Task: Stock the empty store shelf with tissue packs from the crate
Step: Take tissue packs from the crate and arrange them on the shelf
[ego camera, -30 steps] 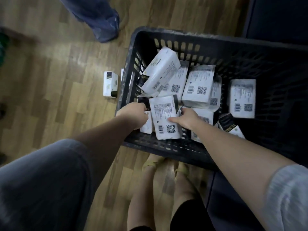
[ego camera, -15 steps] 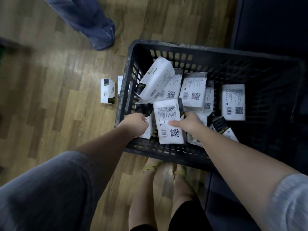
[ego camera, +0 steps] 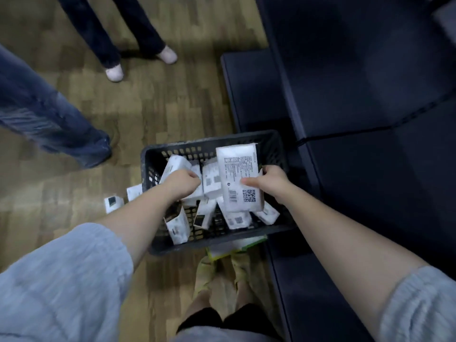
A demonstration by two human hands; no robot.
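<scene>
A dark plastic crate [ego camera: 209, 144] stands on the wooden floor and holds several white tissue packs [ego camera: 211, 180]. My right hand [ego camera: 270, 185] grips one white tissue pack [ego camera: 238, 176] by its right edge and holds it lifted above the crate, with its barcode and QR side up. My left hand [ego camera: 182, 183] is closed as a fist over the crate's left half, on a pack whose black-ended body [ego camera: 177, 225] shows below my wrist. The dark store shelf [ego camera: 345, 95] rises directly to the right of the crate, and its boards look bare.
Two tissue packs [ego camera: 113, 203] lie on the floor left of the crate. A person's jeans leg [ego camera: 61, 129] stands at the left, and another person's legs and white shoes [ego camera: 114, 71] stand at the back. My feet [ego camera: 204, 272] are just in front of the crate.
My right hand has lifted its pack up out of the crate. My head has risen, so the crate looks smaller and the shelf and the bystanders' legs have come into view.
</scene>
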